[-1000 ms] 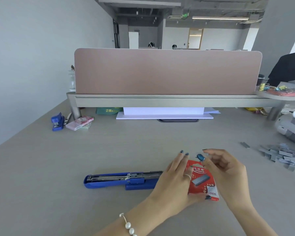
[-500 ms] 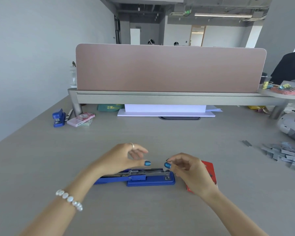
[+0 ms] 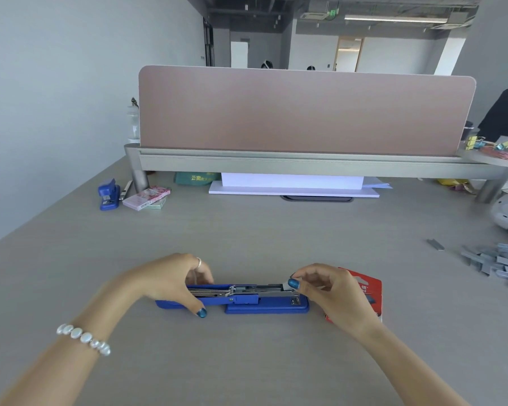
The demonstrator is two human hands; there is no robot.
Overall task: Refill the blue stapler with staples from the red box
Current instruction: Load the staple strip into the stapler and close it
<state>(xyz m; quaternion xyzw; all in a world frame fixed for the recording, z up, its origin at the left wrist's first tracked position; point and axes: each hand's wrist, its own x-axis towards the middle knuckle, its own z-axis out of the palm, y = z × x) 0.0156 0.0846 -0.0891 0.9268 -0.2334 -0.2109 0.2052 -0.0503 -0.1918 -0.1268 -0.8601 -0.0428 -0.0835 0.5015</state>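
Note:
The blue stapler (image 3: 264,304) lies lengthwise on the grey desk, hinged flat open with its metal staple channel facing up. My left hand (image 3: 165,282) grips its opened left half, thumb in front and fingers behind. My right hand (image 3: 335,297) is at the right end of the channel, thumb and fingers pinched on a small grey strip of staples (image 3: 285,286) that touches the channel. The red box (image 3: 370,285) lies just right of the stapler, mostly hidden behind my right hand.
A pile of loose grey staple strips (image 3: 496,263) lies at the right. A small blue stapler (image 3: 108,194) and a pink box (image 3: 146,197) sit far left. A pink partition (image 3: 305,112) on a grey shelf and a white paper stack (image 3: 294,186) close the back.
Both hands left the red box and came to the stapler. My left hand has now closed on its left half, and my right hand lowered its pinch onto the channel's right end.

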